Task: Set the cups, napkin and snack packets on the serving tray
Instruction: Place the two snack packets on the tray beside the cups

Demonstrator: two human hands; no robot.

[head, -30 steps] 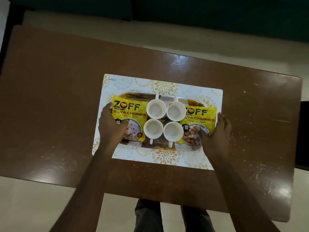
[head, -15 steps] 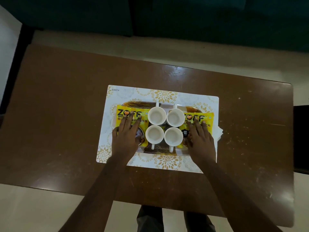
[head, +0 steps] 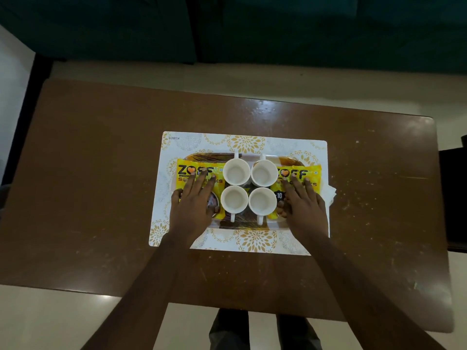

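Change: both hands are now lying on the packets instead of gripping the tray's ends. Left hand (head: 194, 200) is pressing flat, fingers straight and spread, on the left packet (head: 184, 170). Right hand (head: 302, 200) is doing likewise on the right packet (head: 312, 170). Four cups (head: 236, 171) are sitting at the centre of the tray (head: 242, 224), and the napkin (head: 331, 195) is showing past its right edge. Judgement: the layout is finishing, with the packets being settled. The packets are reading "ZOFF" and "10", and the placemat (head: 247, 142) "KUBER".

ZOFF on left packet (head: 187, 170) and right packet (head: 302, 172), KUBER on placemat (head: 177, 147).
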